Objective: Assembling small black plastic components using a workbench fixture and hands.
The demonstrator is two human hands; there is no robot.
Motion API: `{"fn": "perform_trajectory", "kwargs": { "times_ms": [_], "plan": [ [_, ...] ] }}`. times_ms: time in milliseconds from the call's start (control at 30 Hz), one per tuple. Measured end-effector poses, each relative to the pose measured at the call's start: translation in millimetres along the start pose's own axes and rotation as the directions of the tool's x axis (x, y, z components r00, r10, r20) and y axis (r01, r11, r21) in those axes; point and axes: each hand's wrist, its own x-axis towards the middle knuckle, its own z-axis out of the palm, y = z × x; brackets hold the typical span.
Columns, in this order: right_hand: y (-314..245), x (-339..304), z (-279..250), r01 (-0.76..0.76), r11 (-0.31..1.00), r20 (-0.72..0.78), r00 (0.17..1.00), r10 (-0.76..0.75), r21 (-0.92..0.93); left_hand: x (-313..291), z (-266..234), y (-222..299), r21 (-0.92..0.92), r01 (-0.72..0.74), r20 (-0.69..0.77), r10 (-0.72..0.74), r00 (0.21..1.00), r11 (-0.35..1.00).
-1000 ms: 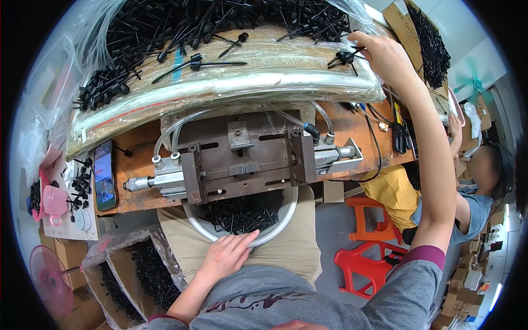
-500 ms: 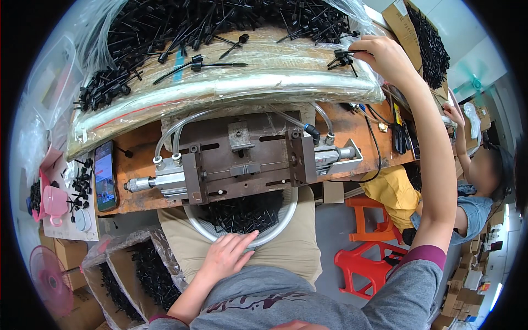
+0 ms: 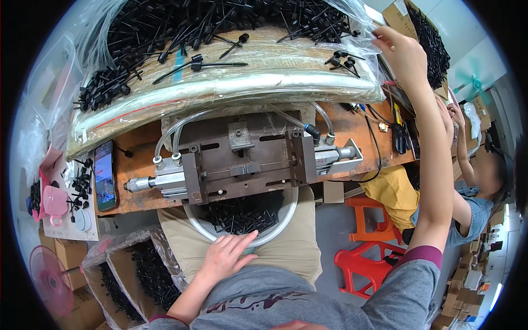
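Head view: the left hand (image 3: 226, 256) is lying flat, fingers spread, touching the rim of a round white basin (image 3: 281, 223) of slender black plastic pins beneath the grey metal press (image 3: 242, 162) on the orange bench (image 3: 360, 129). The right hand (image 3: 404, 52) is reaching up, fingers loosely curled, beside crinkled clear plastic sheeting (image 3: 231, 82) carrying loose black pins (image 3: 342, 60).
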Motion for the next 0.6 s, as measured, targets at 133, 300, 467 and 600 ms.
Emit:
{"fn": "perform_trajectory", "kwargs": {
  "times_ms": [133, 300, 467, 600],
  "plan": [
    [-75, -35, -31, -0.254, 0.160, 0.228, 0.959, 0.167, 0.954, 15, -15, 11, -0.065, -0.011, -0.200, -0.002, 0.980, 0.998],
    [-173, -128, -61, -0.661, -0.495, 0.627, 0.733, -0.264, 0.564, 63, -47, 36, -0.188, -0.064, -0.453, -0.029, 0.891, 0.980],
    [-206, -174, -48, -0.695, -0.598, 0.639, 0.679, -0.362, 0.399, 66, -61, 37, -0.180, -0.119, -0.371, 0.045, 0.927, 0.976],
    [-214, -187, -49, -0.706, -0.648, 0.645, 0.642, -0.414, 0.287, 63, -62, 40, -0.207, -0.119, -0.409, 0.025, 0.912, 0.971]
  ]
}}
